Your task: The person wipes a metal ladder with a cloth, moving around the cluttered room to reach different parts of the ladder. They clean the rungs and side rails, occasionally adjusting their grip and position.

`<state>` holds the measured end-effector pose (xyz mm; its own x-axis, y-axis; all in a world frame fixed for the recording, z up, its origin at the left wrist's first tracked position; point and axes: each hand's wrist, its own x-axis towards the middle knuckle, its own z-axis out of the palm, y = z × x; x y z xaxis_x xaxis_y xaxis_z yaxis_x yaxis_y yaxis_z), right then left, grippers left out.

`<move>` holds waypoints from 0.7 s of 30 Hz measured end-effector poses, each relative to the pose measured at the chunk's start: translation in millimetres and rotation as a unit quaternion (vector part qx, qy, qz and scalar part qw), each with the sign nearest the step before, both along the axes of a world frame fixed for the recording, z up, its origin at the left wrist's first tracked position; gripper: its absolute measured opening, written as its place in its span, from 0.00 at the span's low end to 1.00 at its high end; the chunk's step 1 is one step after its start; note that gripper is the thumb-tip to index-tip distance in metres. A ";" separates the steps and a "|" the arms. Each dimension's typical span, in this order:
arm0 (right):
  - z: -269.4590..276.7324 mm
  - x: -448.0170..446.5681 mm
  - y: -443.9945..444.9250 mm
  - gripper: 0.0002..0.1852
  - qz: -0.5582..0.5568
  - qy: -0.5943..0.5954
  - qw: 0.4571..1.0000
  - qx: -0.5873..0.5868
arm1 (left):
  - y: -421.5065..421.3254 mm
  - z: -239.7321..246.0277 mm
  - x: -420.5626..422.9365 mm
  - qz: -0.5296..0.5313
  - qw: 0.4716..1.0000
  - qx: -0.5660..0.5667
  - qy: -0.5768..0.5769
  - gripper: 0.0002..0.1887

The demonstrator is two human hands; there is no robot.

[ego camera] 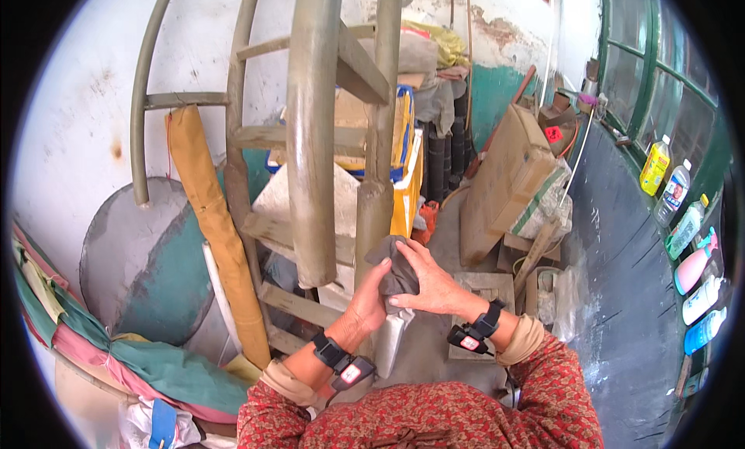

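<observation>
A bunched dark grey-brown cloth (398, 271) is gripped between my two hands. My left hand (371, 295) presses its left side, thumb pointing up along it. From the right, my right hand (428, 280) wraps round the cloth with its fingers over the top and its thumb near the bottom. Close behind the cloth rises a rail of a wooden ladder (372, 216), its brown surface glossy in places. Whether the cloth touches that rail I cannot tell. The rounded end of a nearer wooden rail (314, 158) hangs just left of my hands.
An ochre fabric roll (215, 233) leans at the left, near a rolled green and pink cloth (174, 364). A large cardboard box (506, 181) tilts at the right. Several bottles, one a pink spray bottle (692, 268), line the windowsill. Yellow boxes (407, 187) stand behind the ladder.
</observation>
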<state>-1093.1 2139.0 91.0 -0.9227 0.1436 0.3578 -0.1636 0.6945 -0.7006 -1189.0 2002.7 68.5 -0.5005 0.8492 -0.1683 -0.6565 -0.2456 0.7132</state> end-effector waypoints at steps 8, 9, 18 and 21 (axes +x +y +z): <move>-6.4 -27.6 30.8 0.34 -0.038 0.010 0.881 -0.471 | -40.3 22.8 -50.2 -0.127 0.934 -0.047 0.332 0.23; -3.6 -26.2 40.8 0.33 -0.050 0.018 0.872 -0.487 | -51.9 31.6 -59.1 -0.067 0.946 -0.042 0.314 0.20; 88.2 -80.7 174.8 0.34 -0.120 0.184 0.873 -0.435 | -96.6 157.9 -37.1 0.244 0.796 0.033 0.554 0.43; 140.1 -121.7 212.2 0.33 -0.045 0.255 0.899 -0.353 | -75.7 167.9 -19.7 0.212 0.753 -0.114 0.612 0.65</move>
